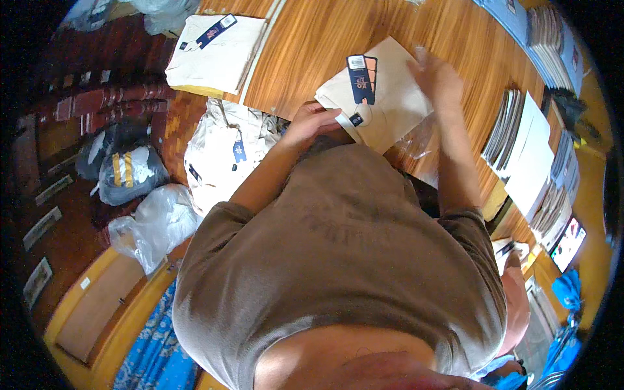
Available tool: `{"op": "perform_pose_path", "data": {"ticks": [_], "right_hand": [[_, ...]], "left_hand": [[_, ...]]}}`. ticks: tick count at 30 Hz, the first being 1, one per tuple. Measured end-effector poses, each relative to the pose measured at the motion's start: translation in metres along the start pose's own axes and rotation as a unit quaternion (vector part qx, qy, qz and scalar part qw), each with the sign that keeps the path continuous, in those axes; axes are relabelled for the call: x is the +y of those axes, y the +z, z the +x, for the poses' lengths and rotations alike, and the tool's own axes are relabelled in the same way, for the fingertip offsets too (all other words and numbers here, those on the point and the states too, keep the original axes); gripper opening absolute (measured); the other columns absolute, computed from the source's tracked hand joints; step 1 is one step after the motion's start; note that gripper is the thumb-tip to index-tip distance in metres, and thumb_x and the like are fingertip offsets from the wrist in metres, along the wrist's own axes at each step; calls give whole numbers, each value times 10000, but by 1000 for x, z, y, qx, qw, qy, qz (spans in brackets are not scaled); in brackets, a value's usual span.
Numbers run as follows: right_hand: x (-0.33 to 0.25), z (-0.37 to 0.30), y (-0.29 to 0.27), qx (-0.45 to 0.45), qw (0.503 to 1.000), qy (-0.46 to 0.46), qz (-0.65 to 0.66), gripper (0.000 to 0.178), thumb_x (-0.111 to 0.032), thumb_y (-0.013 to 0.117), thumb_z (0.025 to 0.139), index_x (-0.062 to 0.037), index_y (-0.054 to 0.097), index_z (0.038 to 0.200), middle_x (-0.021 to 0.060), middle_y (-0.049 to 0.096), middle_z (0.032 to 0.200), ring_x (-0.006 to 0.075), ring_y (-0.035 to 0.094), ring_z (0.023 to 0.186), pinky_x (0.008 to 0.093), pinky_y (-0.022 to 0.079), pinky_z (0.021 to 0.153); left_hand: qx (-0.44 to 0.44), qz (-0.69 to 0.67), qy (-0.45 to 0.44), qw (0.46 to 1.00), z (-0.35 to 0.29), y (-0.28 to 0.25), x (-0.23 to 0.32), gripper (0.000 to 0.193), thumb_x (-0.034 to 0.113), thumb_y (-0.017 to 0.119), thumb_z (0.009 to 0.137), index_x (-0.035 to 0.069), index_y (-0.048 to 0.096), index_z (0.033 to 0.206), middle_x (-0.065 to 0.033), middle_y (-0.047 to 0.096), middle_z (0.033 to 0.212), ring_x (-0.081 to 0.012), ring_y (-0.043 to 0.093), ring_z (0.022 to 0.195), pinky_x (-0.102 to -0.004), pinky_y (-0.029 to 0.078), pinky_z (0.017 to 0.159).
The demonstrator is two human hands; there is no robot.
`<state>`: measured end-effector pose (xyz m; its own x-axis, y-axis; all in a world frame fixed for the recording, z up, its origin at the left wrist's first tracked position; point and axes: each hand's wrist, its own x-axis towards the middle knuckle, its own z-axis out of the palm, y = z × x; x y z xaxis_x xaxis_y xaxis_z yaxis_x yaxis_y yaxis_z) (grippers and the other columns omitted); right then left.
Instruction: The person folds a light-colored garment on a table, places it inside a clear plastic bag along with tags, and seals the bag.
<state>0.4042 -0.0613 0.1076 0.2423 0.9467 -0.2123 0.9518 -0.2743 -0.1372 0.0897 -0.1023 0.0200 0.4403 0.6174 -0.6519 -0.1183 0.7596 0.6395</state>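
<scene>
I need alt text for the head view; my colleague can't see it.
A person's left hand and blurred right hand flank a folded beige item topped by a dark tag on a wooden table. A tagged, folded white item lies at upper left; stacks line the right.

Wood-grain table (292, 39) is catching bright light, surface shining. Left of table, orange-brown parquet floor (174, 140) is showing; farther left, dark red woodwork (130, 95) is sitting in shadow. Below-left of table, yellow-framed brown panel (97, 315) is standing, blue floral cloth (153, 344) hanging beside it.
</scene>
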Motion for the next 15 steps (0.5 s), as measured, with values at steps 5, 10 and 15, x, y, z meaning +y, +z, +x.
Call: {"op": "perform_pose_path", "data": {"ticks": [5,10,15], "right_hand": [[-82,-31,9,-120,992,-26,32,756,-753,655,827,-18,747,979,189,754,977,360,741,936,470,586,803],[-93,-25,42,-65,996,-42,52,685,-675,772,767,-20,737,962,174,756,963,350,746,921,461,593,780],[-109,-41,31,-100,993,-11,55,621,-613,783,794,-26,736,991,172,761,996,345,750,947,466,598,802]], "left_hand": [[82,312,104,941,3,-52,55,352,225,731,983,-43,680,1205,-145,748,1039,-190,732,887,-346,622,773],[-45,455,220,862,47,-36,86,280,254,759,948,-6,752,1053,-111,755,868,-179,721,788,-326,584,723],[-92,556,180,807,54,-37,81,228,239,786,904,22,781,974,-92,773,857,-175,731,786,-321,570,735]]}}
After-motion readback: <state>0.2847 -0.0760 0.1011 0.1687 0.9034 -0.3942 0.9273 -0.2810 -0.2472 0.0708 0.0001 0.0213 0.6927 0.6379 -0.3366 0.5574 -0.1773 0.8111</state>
